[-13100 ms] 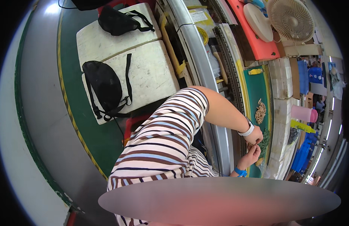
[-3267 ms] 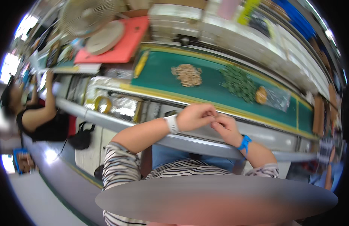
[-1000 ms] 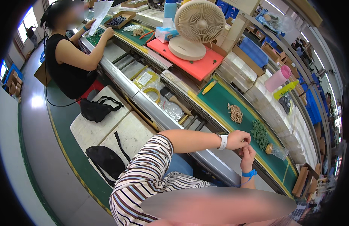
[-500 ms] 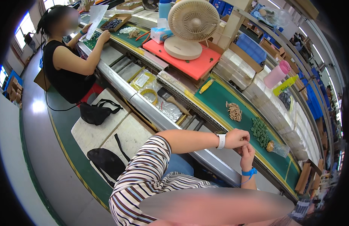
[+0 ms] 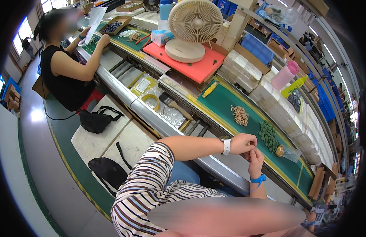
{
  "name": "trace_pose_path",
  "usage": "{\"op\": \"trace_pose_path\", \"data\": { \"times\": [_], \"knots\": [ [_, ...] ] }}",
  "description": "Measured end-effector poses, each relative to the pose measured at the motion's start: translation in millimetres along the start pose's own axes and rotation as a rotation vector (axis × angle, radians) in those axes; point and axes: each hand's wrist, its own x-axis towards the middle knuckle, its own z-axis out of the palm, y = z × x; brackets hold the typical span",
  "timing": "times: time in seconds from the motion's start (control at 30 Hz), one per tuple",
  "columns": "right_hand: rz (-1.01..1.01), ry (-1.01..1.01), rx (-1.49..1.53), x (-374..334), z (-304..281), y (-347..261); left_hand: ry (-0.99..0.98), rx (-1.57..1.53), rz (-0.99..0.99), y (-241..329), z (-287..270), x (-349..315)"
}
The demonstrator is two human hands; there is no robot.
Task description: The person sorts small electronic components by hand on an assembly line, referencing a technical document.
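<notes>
My left hand (image 5: 242, 143), with a white watch on its wrist, is closed in a pinch. Its fingertips meet those of my right hand (image 5: 255, 161), which wears a blue wrist strap and is also pinched. Whatever lies between the fingers is too small to make out. Both hands are over the near edge of the green work surface (image 5: 220, 103). Just beyond them is a heap of small green disc-like parts (image 5: 268, 133). A pile of small tan stick-like pieces (image 5: 240, 115) lies to its left, and a clear plastic bag (image 5: 290, 153) to its right.
A yellow-handled tool (image 5: 210, 89) lies farther left. Beyond it, a beige fan (image 5: 185, 52) stands on a red board (image 5: 191, 70). The line's recess holds a brush (image 5: 176, 106) and tape roll (image 5: 150, 102). A co-worker (image 5: 66, 71) sits at left, holding a sheet of paper.
The view has shifted slightly, so everything sits a little farther left. My hands stay pinched together, with only slight finger movement. The co-worker still holds the paper.
</notes>
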Motion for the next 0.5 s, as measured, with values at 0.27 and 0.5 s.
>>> {"op": "trace_pose_path", "data": {
  "times": [0.27, 0.5],
  "knots": [
    [-0.02, 0.036, -0.041, 1.7, -2.7, -0.4, 0.022, 0.03, 0.012, -1.6, 0.7, 0.5],
    [-0.041, 0.057, -0.042, 0.5, -0.3, -2.4, 0.029, 0.06, 0.024, -4.5, 1.7, 0.5]
  ]
}}
